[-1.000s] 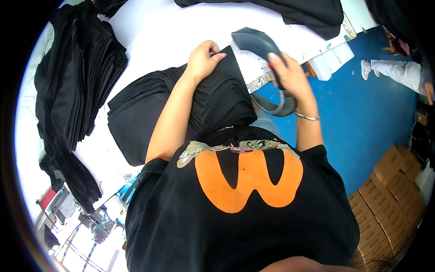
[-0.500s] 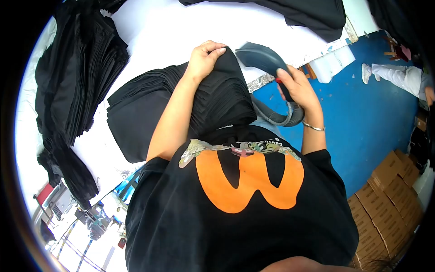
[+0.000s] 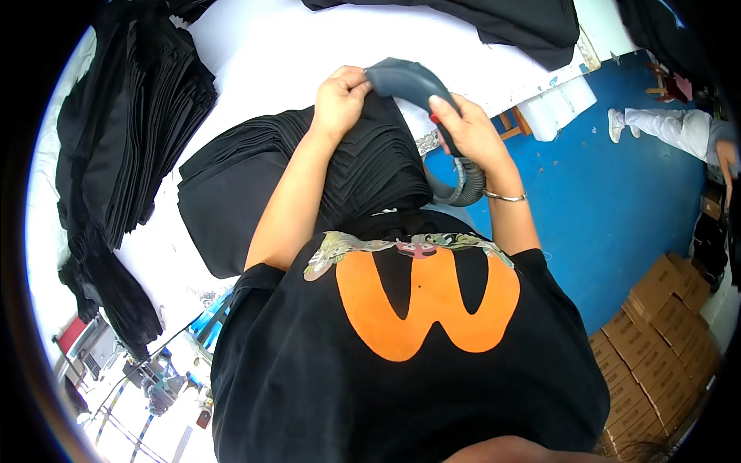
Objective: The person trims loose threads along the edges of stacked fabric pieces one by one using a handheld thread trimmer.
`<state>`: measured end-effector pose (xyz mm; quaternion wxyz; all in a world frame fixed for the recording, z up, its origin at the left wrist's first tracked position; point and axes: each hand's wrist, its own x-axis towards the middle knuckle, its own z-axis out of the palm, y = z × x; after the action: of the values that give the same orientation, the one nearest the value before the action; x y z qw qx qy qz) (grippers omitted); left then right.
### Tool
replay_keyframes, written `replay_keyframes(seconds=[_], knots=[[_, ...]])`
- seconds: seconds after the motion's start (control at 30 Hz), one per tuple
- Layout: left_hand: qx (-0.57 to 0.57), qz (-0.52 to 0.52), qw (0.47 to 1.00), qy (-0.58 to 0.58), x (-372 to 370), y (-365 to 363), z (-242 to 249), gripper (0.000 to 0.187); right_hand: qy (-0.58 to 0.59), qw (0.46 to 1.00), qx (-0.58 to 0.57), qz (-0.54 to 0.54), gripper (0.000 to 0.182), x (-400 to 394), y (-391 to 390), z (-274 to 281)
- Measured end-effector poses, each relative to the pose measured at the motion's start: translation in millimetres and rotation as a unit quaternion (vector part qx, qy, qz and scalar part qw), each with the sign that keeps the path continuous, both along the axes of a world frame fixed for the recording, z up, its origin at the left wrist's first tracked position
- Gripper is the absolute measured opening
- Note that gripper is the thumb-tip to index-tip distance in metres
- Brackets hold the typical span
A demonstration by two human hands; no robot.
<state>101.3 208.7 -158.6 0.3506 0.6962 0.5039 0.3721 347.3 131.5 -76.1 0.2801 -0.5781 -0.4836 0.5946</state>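
Observation:
In the head view, my left hand (image 3: 340, 99) is closed in a pinch on the far corner of a piece of black fabric (image 3: 378, 116). The fabric lies on a thick stack of folded black pieces (image 3: 370, 170) right in front of me. My right hand (image 3: 476, 137) is wrapped round the handle of a dark grey, curved vacuum nozzle (image 3: 409, 79) with a red button under the thumb. A ribbed grey hose (image 3: 469, 184) hangs from its lower end. The nozzle's wide tip overlaps the fabric corner, right at my left fingertips.
The stack rests on a white table (image 3: 255, 54). Another pile of black fabric (image 3: 139, 116) lies at the left, and more black cloth (image 3: 532, 27) at the far right. Cardboard boxes (image 3: 656, 363) stand on the blue floor (image 3: 571, 208). A person in white trousers (image 3: 668, 127) is at the right.
My right hand has brought the nozzle left, from beside the fabric corner to the fingertips of my left hand. My left hand keeps its pinch, shifted slightly left.

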Motion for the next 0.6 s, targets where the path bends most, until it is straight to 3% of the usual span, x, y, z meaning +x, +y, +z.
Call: replay_keyframes(seconds=[0.03,0.07,0.13,0.2,0.23,0.27,0.33,0.4,0.53,0.57,0.6], knots=[[0.105,0.005,0.99,0.094,2.1,-5.7,16.9,0.012,-0.014,1.0,0.019,-0.019,0.046,3.9,-0.5,2.9],[0.104,0.007,0.99,0.094,-3.3,-15.6,36.5,0.012,-0.029,0.998,0.037,-0.038,0.045,9.9,-2.2,6.4],[-0.019,-0.11,0.993,0.04,-24.0,-36.5,71.3,0.012,-0.035,0.999,0.034,0.004,0.041,35.7,-7.9,16.6],[-0.114,-0.211,0.967,0.084,-55.5,-50.6,81.0,0.011,-0.036,0.998,0.016,0.047,0.047,52.2,-13.8,26.2],[-0.108,-0.192,0.965,0.144,-66.8,-54.7,73.3,0.016,-0.044,0.993,0.013,0.104,0.048,49.6,-11.3,34.8],[-0.118,-0.194,0.968,0.11,-73.6,-52.4,65.8,0.022,-0.078,0.983,-0.001,0.168,0.054,39.7,-6.4,43.7],[-0.25,-0.12,0.96,-0.045,-80.2,-35.8,55.3,0.026,-0.163,0.939,0.046,0.299,0.054,-6.7,5.6,49.7],[-0.271,-0.057,0.96,-0.046,-75.8,-17.5,51.0,0.026,-0.199,0.914,0.147,0.321,0.06,-53.5,13.2,41.1],[-0.296,-0.012,0.951,0.09,-67.2,-6.5,54.7,0.023,-0.25,0.897,0.183,0.314,0.06,-59.5,3.9,55.6],[-0.289,0.003,0.95,0.117,-60.0,-8.1,57.7,0.029,-0.218,0.912,0.169,0.305,0.056,-43.8,-4.6,52.2],[-0.09,-0.038,0.972,0.214,-65.6,-3.1,26.6,0.036,-0.187,0.924,0.155,0.296,0.052,-26.0,-11.6,48.6]])
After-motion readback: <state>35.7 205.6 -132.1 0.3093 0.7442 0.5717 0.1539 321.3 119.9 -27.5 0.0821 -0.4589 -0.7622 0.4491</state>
